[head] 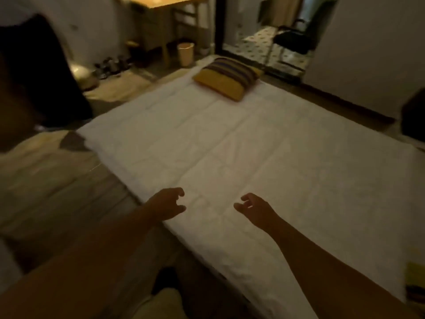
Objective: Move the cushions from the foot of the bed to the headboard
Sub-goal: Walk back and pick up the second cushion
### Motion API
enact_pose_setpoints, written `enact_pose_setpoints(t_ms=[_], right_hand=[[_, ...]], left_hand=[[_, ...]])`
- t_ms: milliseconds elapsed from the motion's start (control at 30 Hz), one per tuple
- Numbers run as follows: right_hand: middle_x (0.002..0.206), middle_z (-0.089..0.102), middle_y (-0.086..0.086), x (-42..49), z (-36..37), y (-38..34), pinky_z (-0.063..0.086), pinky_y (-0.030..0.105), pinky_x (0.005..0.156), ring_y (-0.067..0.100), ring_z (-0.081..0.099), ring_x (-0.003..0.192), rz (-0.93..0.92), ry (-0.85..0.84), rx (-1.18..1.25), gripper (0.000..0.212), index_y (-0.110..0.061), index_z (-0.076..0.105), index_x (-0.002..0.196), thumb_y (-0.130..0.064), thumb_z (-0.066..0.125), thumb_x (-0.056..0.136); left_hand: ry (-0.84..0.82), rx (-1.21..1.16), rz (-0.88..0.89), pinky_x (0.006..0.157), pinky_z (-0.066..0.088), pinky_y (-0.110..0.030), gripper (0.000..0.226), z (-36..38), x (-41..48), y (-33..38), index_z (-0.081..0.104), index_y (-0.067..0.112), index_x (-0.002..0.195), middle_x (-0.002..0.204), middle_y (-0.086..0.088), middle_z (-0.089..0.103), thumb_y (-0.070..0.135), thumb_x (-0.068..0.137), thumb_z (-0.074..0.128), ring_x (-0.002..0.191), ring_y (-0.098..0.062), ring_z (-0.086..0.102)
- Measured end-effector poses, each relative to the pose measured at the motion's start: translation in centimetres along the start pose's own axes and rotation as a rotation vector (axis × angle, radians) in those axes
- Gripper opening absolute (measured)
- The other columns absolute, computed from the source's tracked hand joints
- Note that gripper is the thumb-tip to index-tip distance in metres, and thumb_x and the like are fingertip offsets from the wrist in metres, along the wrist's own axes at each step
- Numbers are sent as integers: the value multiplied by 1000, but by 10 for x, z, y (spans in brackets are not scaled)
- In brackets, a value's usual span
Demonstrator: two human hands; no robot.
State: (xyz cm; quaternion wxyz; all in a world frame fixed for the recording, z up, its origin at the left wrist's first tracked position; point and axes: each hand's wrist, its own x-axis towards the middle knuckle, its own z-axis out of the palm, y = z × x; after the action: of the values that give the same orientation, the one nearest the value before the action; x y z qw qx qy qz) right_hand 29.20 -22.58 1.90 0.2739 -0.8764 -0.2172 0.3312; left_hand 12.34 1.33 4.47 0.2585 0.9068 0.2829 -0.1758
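The dim room's white bed (230,157) carries one striped yellow cushion (227,77) at its far end, long axis crosswise, well beyond my empty, half-curled left hand (166,203) and right hand (255,209), neither clearly nearer.

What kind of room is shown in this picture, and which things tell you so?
Most likely a dim bedroom. A low bed with a white sheet fills the view, a yellow cushion with dark stripes lies at its far end, and a wooden desk with a pale round wastebasket stands beyond.
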Motion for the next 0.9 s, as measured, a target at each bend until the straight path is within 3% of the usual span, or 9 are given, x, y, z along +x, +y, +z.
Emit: enact_pose_setpoints(t_ms=[300,467,567,633,800,900], right_hand=[[113,60,1,104,156,-225,43,27,84,19,60,105,-189,-182,-128,46,-15,56,125,-39,69,88],[121,60,5,147,237,-337,49,33,90,22,59,108,-257,-280,-233,47,-14,54,128,-38,67,90],[121,62,5,170,275,-387,43,28,85,18,58,101,-313,-311,-281,45,-14,55,126,-38,67,90],[117,62,4,187,295,-414,43,27,82,16,56,97,-345,-327,-307,45,-15,55,125,-39,67,89],[107,58,-3,248,332,-473,41,25,76,13,56,92,-366,-355,-347,41,-18,54,122,-40,65,90],[104,56,-4,297,356,-505,40,25,77,14,54,90,-340,-372,-347,39,-18,55,121,-39,65,90]], left_hand=[[74,-241,-248,102,33,-27,54,-71,-26,-242,46,10,141,143,-12,50,24,92,63,130,-24,48],[140,-285,-409,104,42,-34,55,-120,-28,-355,50,17,138,140,-8,53,33,89,66,127,-23,51],[168,-327,-437,89,49,-30,52,-148,-19,-406,51,18,136,135,-8,57,30,88,68,117,-23,57],[172,-337,-453,81,46,-26,51,-162,-11,-433,51,20,135,133,-6,58,32,88,67,114,-22,58],[181,-274,-447,94,43,-31,51,-201,28,-493,51,20,134,132,-5,59,34,88,66,120,-22,55],[182,-245,-454,92,42,-30,49,-232,63,-531,51,19,132,127,-4,61,35,88,65,118,-22,54]])
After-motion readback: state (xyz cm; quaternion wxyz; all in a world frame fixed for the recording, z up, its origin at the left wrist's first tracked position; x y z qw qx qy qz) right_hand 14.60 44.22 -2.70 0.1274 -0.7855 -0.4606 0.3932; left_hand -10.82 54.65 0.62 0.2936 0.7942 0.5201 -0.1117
